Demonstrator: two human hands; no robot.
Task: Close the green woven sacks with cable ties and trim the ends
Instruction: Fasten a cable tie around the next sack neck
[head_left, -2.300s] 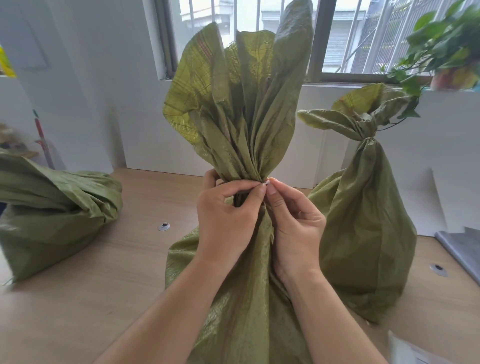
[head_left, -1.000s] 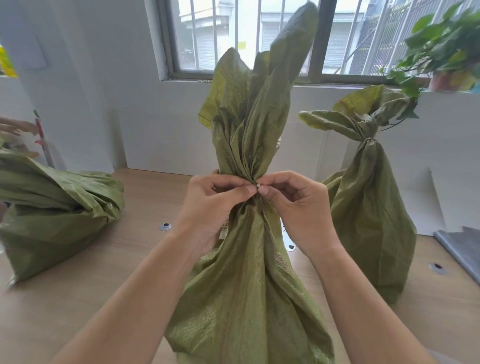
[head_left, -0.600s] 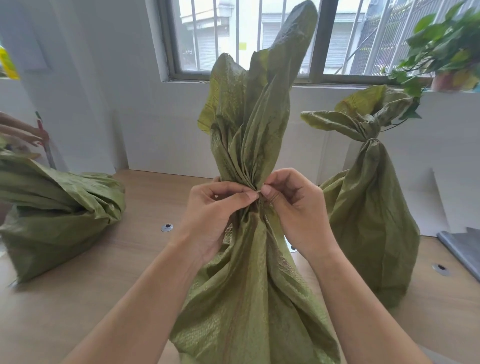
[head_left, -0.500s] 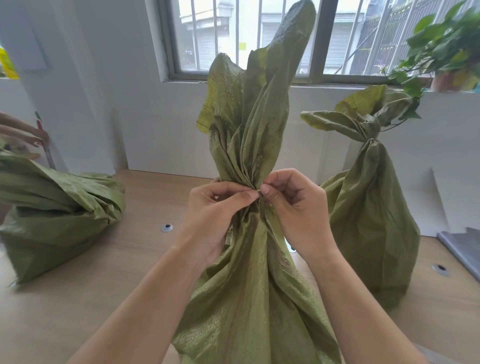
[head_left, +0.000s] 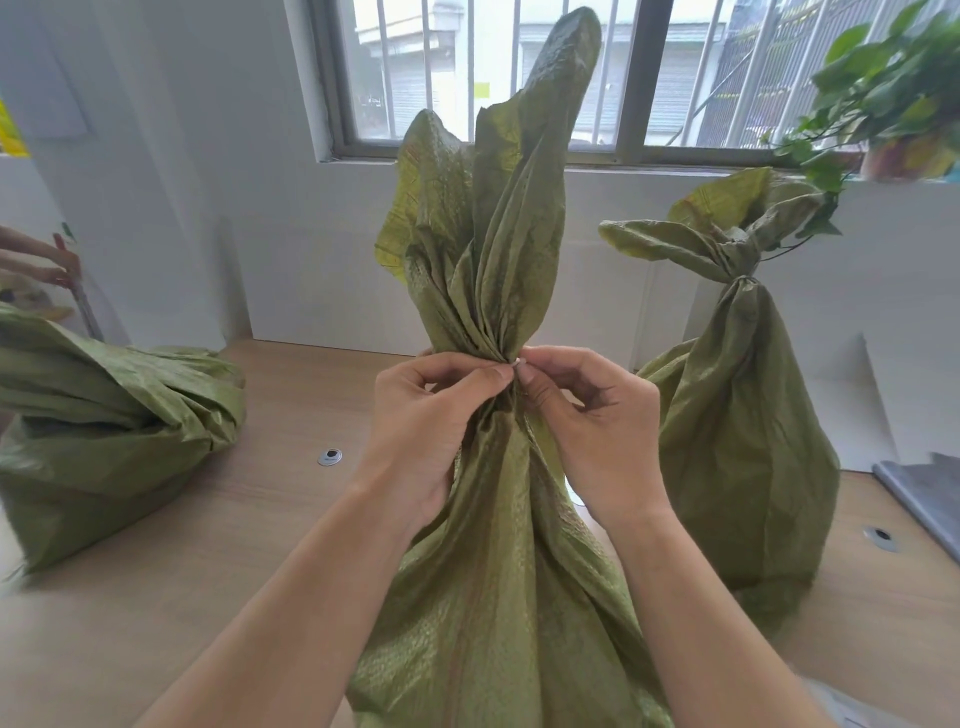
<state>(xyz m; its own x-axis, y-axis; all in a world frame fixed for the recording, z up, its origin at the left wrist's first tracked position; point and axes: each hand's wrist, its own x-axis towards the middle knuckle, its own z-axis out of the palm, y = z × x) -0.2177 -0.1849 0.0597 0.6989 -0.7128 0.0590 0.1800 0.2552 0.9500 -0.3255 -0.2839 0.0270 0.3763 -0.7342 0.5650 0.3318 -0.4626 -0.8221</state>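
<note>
The left hand has its grip clamped on the gathered neck of the middle sack. Its forefinger and thumb reach forward and meet at the front of the neck, and the other fingers curl round the neck's left side. The right hand comes in from the other side. Its thumb and forefinger are pinched together on a small white bit of cable tie, just where the two hands' fingertips meet. The right hand's remaining fingers are loosely curled and hold nothing. The fingers hide how the tie runs round the neck. Both forearms reach forward and up from the near edge of the wooden surface and converge on the neck.

The middle sack stands upright at the middle of the near edge. Its loose top fans upward above the hands, in front of the barred window. A tied sack stands upright behind it toward the right edge, close beside it, with a pale band cinched round its neck. A third sack lies slumped at the left edge with its top folded over. A potted plant sits on the sill above the back right corner. Another person's hand shows beyond the left edge.
</note>
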